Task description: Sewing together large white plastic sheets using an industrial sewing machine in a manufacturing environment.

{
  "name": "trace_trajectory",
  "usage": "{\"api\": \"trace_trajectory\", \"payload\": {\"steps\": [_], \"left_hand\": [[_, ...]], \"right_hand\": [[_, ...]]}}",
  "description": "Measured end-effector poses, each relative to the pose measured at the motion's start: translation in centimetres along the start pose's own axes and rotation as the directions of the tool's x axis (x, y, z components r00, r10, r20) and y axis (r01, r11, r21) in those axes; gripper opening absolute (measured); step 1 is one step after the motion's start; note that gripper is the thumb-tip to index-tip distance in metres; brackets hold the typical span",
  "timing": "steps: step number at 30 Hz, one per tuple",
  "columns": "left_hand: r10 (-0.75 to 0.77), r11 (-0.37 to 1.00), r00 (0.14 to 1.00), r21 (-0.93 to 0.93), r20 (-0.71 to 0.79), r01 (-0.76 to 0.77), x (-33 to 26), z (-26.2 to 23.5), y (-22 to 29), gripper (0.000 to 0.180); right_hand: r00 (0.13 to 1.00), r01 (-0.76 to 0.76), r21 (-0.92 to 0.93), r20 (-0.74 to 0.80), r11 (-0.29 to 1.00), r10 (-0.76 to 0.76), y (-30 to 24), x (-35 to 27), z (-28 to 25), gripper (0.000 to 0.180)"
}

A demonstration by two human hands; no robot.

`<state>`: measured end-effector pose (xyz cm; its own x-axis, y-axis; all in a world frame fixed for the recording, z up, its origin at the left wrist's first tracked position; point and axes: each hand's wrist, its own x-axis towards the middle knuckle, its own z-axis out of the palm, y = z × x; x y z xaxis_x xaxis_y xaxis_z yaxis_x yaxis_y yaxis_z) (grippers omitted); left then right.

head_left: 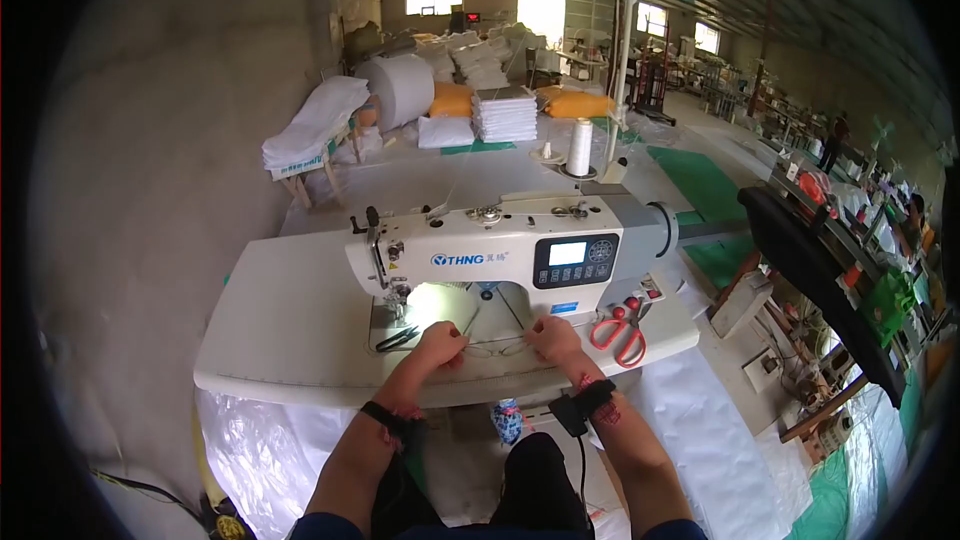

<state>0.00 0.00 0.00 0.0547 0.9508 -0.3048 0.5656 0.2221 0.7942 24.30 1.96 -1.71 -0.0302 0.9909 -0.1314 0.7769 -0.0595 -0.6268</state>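
Observation:
A white sewing machine (pixel 440 240) with a lit needle area stands on a pale table (pixel 270 325). In front of its arm, near the table's front edge, my left hand (pixel 442 344) and my right hand (pixel 553 339) are both closed, fingers pinched. A thin pale cord (pixel 495 350) hangs slack in a loop between them, its ends hidden in my fingers. Black thread snips (pixel 397 339) lie left of my left hand, by the needle. Red-handled scissors (pixel 622 338) lie right of my right hand, under the control panel (pixel 575 262).
Behind the machine stands a white thread cone (pixel 580 148). White sheeting (pixel 690 410) lies below the table's right end. A dark padded board (pixel 815 275) slants at the right. Stacked white sacks (pixel 504 115) and a large roll (pixel 398 90) stand farther back, and a wall is at left.

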Motion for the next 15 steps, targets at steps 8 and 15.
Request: {"api": "trace_trajectory", "payload": {"steps": [8,15], "left_hand": [[0.085,0.994,0.996,-0.065,0.016,-0.083,-0.7,0.8,-0.2,0.015],[0.295,0.939,0.955,-0.178,-0.023,-0.295,-4.9,2.2,-1.0,0.012]], "right_hand": [[0.996,0.087,0.191,-0.04,0.978,-0.081,0.3,-2.0,0.4,0.02],[0.997,0.03,0.386,0.057,0.922,-0.056,0.6,-6.1,-0.5,0.02]]}}
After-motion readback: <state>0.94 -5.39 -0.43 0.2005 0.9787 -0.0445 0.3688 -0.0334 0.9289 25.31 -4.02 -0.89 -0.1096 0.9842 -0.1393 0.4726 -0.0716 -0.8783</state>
